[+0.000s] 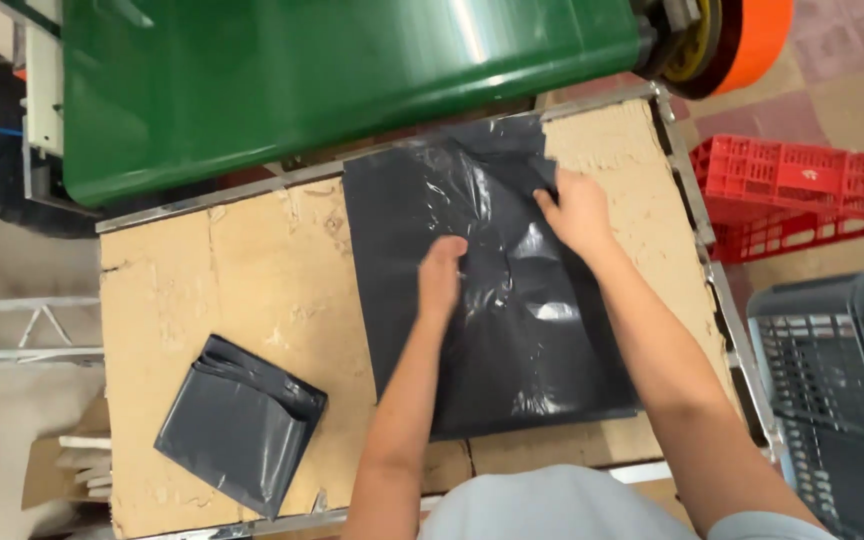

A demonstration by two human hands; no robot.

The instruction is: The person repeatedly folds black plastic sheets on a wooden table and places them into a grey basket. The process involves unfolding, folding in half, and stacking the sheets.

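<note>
A large dark grey plastic bag (497, 340) lies flat on a worn wooden table (252, 270), its far end near a green machine. My left hand (441, 275) presses down on the middle of the bag, fingers together. My right hand (574, 210) rests on the bag's upper right part, fingers spread toward its far edge. Neither hand grips the plastic as far as I can see. A stack of folded dark grey bags (240, 423) lies at the table's near left corner, apart from both hands.
A green conveyor machine (332, 80) with an orange wheel (752, 40) runs along the table's far side. A red plastic crate (802, 195) and a grey crate (832, 400) stand on the floor to the right. The table has a metal rim (697, 190).
</note>
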